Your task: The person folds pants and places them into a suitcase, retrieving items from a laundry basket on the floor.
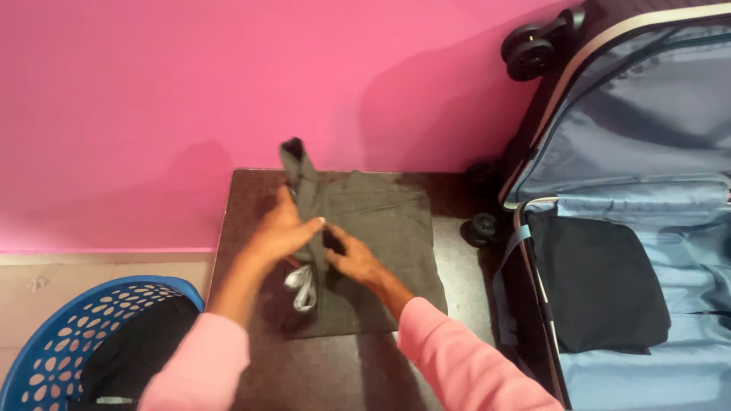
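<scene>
A dark grey garment lies mostly folded on a small dark table. One long strip of it, a sleeve or leg, stands up past the table's far edge against the pink wall. My left hand grips this strip near its middle. My right hand presses on the garment just right of the strip, fingers closed around its fold. A grey-white waistband or label shows below my hands. Both my arms wear pink sleeves.
An open suitcase with blue lining stands at the right, a folded black garment lying in its lower half. A blue perforated laundry basket holding dark clothes sits at the lower left on the tiled floor.
</scene>
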